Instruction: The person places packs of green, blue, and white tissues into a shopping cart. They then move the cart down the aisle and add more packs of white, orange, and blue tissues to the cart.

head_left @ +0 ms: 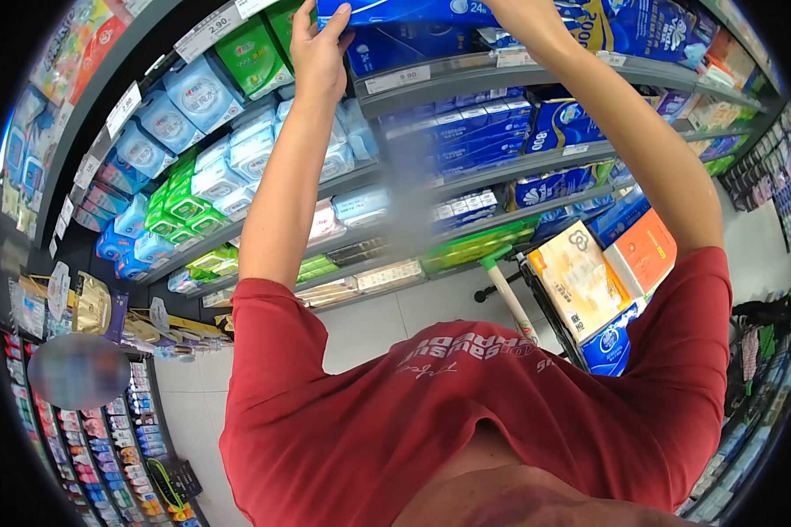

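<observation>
Both of my arms reach up to a shelf at the top of the head view. My left hand (322, 48) holds the left end of a blue tissue pack (404, 10), its thumb on the pack's front. At the pack's right end is my right hand (523, 22), partly cut off by the frame's top edge; its fingertips are out of sight. More dark blue packs (409, 46) lie just under the held one, above a price tag (397, 79). Green packs (253, 54) stand left of my left hand.
Light blue wipes packs (198, 92) fill the shelves at left. A cart (549, 307) beside me on the right carries a yellow-white box (580, 277), an orange box (646, 250) and blue packs (608, 344). Racks of bottles (105, 448) stand at lower left.
</observation>
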Demonstrator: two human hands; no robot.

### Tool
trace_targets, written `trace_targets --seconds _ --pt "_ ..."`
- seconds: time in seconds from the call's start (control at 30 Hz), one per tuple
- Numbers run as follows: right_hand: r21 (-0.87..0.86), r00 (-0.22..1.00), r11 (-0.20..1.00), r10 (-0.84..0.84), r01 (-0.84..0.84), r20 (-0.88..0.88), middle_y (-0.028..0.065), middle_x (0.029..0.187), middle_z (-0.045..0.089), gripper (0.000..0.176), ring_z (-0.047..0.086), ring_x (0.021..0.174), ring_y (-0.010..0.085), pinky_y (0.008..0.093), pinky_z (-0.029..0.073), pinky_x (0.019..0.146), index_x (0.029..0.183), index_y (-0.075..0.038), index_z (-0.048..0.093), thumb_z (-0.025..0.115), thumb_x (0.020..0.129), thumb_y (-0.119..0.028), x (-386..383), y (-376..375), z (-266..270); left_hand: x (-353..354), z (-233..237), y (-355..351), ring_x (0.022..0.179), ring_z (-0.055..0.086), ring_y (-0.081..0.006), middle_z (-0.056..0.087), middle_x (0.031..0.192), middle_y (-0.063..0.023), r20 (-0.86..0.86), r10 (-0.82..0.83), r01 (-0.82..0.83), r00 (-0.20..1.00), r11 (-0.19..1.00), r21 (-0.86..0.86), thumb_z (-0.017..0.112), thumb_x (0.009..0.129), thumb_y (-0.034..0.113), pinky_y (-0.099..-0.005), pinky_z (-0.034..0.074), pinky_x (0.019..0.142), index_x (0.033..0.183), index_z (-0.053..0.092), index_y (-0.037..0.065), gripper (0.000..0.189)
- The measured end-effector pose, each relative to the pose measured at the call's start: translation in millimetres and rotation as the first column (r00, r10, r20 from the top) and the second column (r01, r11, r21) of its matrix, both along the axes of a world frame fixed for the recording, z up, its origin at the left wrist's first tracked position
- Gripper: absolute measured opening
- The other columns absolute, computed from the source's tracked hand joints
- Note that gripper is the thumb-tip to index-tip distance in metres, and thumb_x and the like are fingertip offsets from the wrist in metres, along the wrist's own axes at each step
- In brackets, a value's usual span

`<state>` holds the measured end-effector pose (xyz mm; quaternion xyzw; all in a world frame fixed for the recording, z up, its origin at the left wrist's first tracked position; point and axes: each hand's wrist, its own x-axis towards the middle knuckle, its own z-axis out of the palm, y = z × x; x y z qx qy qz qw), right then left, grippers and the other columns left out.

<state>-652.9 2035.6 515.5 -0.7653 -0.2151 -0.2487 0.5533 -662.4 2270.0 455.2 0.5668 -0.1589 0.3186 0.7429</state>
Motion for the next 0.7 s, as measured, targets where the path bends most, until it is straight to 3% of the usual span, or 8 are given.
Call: trace_targets --seconds 0.07,0.2,0.27,0.33,0.37,0.4,0.47,0.7 --pt "0.058 0.97 0.969 0.238 -0.241 0.05 0.0157 0.1 0.064 0.039 0.06 0.091 0.021 0.0311 0.046 0.083 0.109 0.005 0.056 0.064 0.073 -0.01 -10 -9 -9 -9 -8 -4 0.105 0.053 -0.0219 0.054 0.116 -0.0075 -0.015 -0.017 0.017 1.0 1.0 0.002 0.063 0.085 0.01 -0.048 0.041 0.092 0.134 0.033 0.007 0.058" --pt "-0.017 0.985 0.986 0.166 -0.167 -0.044 0.014 0.104 0.063 0.045 0.059 0.097 0.0197 0.0301 0.045 0.087 0.116 0.005 0.055 0.063 0.075 -0.009 -46 -39 -20 -23 -36 -14 0.094 0.059 -0.0227 0.057 0.107 -0.01 -0.082 -0.209 0.193 0.975 0.968 -0.163 0.063 0.08 0.005 -0.0482 0.047 0.085 0.13 0.035 0.007 0.057" --pt "-0.122 0.934 0.983 0.168 -0.135 0.314 0.0134 0.108 0.063 0.052 0.057 0.101 0.0169 0.0289 0.045 0.088 0.122 0.004 0.052 0.067 0.077 -0.015 -36 -58 -44 -33 -49 -25 0.106 0.054 -0.0308 0.056 0.116 -0.0141 -0.126 -0.286 0.262 0.95 0.949 -0.173 0.059 0.082 0.01 -0.0553 0.041 0.093 0.128 0.04 0.006 0.05" --pt "-0.032 0.984 0.992 0.122 -0.119 0.128 0.0124 0.11 0.062 0.055 0.056 0.102 0.0149 0.0284 0.044 0.089 0.127 0.003 0.049 0.068 0.08 -0.019 -66 -75 -51 -41 -64 -38 0.112 0.051 -0.0349 0.055 0.121 -0.0169 -0.154 -0.424 0.387 0.892 0.895 -0.22 0.056 0.083 0.013 -0.0576 0.037 0.097 0.125 0.046 0.003 0.044" --pt "0.038 0.941 0.944 0.323 -0.328 0.098 0.0103 0.108 0.063 0.055 0.057 0.098 0.0129 0.0275 0.046 0.086 0.129 0.002 0.048 0.068 0.082 -0.02 -74 -87 -55 -44 -72 -44 0.11 0.053 -0.0334 0.054 0.121 -0.0157 -0.176 -0.488 0.445 0.855 0.864 -0.236 0.055 0.084 0.014 -0.0552 0.04 0.095 0.126 0.045 0.004 0.044" --pt "0.183 0.897 0.899 0.422 -0.397 -0.128 0.009 0.107 0.063 0.055 0.058 0.095 0.0119 0.0258 0.048 0.081 0.131 0.0 0.046 0.067 0.083 -0.017 -79 -97 -59 -48 -79 -52 0.108 0.055 -0.0319 0.054 0.122 -0.0144 -0.194 -0.544 0.495 0.816 0.832 -0.251 0.053 0.084 0.015 -0.0529 0.043 0.093 0.126 0.044 0.005 0.044" --pt "0.22 0.933 0.916 0.355 -0.336 -0.053 0.0094 0.109 0.062 0.057 0.059 0.091 0.0112 0.0243 0.049 0.077 0.132 -0.002 0.045 0.068 0.082 -0.017 -102 -114 -71 -59 -91 -78 0.111 0.054 -0.032 0.053 0.122 -0.0154 -0.234 -0.562 0.517 0.793 0.825 -0.228 0.053 0.084 0.016 -0.0528 0.045 0.092 0.129 0.041 0.004 0.048" --pt "0.413 0.948 0.91 0.158 -0.031 -0.276 0.0111 0.114 0.059 0.058 0.056 0.101 0.0167 0.0298 0.044 0.091 0.133 -0.001 0.042 0.066 0.082 -0.012 -121 -190 -149 -61 -142 -155 0.111 0.054 -0.0323 0.054 0.122 -0.0159 -0.447 -0.625 0.637 0.639 0.757 -0.148 0.051 0.092 0.025 -0.0539 0.047 0.089 0.126 0.044 0.004 0.04"
